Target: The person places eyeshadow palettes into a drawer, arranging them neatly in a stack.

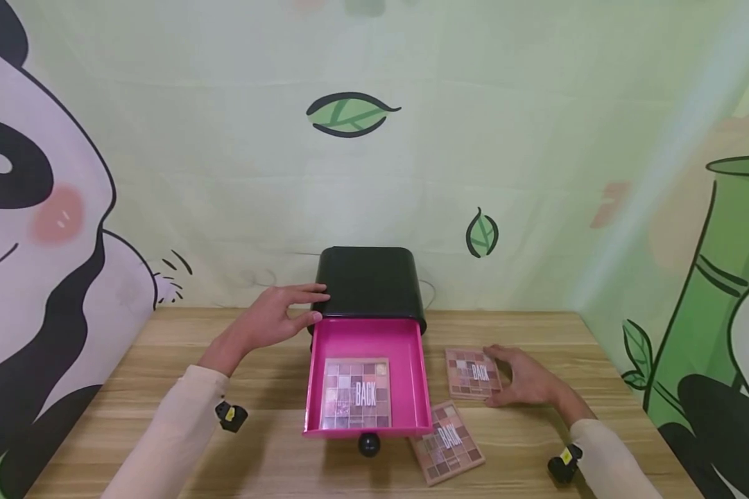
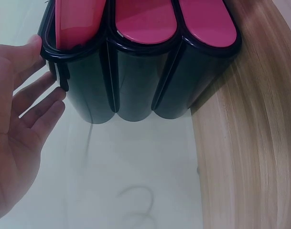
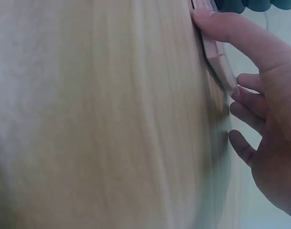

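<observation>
A black cabinet (image 1: pixel 367 281) stands on the table with its pink top drawer (image 1: pixel 408 367) pulled out. One eyeshadow palette (image 1: pixel 343 398) marked BACK lies flat inside, towards the front left. My left hand (image 1: pixel 274 319) rests its thumb and fingertips against the cabinet's left side, fingers fairly straight. To the right of the drawer, my right hand (image 1: pixel 527 378) holds another eyeshadow palette (image 1: pixel 465 375) by its edges, between thumb and fingers. The right wrist view shows that palette (image 3: pixel 218 59) edge-on. A third palette (image 1: pixel 452 447) lies askew near the drawer's front right corner, partly hidden beneath it.
A round black knob (image 1: pixel 369 445) sticks out from the drawer front. In the left wrist view, two more pink drawer fronts (image 2: pixel 145 21) appear beside the pulled-out one. The wooden table (image 1: pixel 505 457) ends at a printed fabric backdrop (image 1: pixel 537 173) behind the cabinet.
</observation>
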A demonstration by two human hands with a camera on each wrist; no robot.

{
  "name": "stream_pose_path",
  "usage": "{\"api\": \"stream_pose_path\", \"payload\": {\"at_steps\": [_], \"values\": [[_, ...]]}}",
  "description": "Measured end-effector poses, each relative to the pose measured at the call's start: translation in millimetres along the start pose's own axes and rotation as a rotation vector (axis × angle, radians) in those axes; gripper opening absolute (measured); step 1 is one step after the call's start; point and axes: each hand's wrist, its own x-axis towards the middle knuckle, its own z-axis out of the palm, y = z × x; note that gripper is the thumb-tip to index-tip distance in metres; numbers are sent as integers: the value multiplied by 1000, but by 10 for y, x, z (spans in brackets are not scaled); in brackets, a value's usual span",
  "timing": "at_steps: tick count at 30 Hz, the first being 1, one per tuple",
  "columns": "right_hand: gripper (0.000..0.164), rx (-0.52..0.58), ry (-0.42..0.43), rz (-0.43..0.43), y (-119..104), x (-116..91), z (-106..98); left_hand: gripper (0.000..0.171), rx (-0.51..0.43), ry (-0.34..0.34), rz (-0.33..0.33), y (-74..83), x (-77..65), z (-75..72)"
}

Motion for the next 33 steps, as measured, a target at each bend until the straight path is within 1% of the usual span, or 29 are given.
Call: {"api": "stream_pose_path", "payload": {"at_steps": [5,12,15,17,20,24,27,33], "values": [[112,-5,45,-2,-16,-21,6,40,6,5,3,-5,1,5],[111,-43,130,-15,-82,-72,-15,41,12,-1,6,-4,8,-1],[111,-45,161,17,-121,-108,-46,41,12,2,11,-7,14,-2],[111,-43,178,45,-149,-127,-78,40,11,6,10,-9,19,-4],[110,-30,200,63,-197,-147,-137,40,9,6,7,-12,20,-6],[108,-30,235,47,-273,-181,-225,40,2,1,-1,-11,14,-2],[108,-49,259,45,-326,-214,-289,40,-1,-1,-2,-6,11,1],[110,-81,300,34,-472,-278,-430,40,0,4,0,-18,14,9]]}}
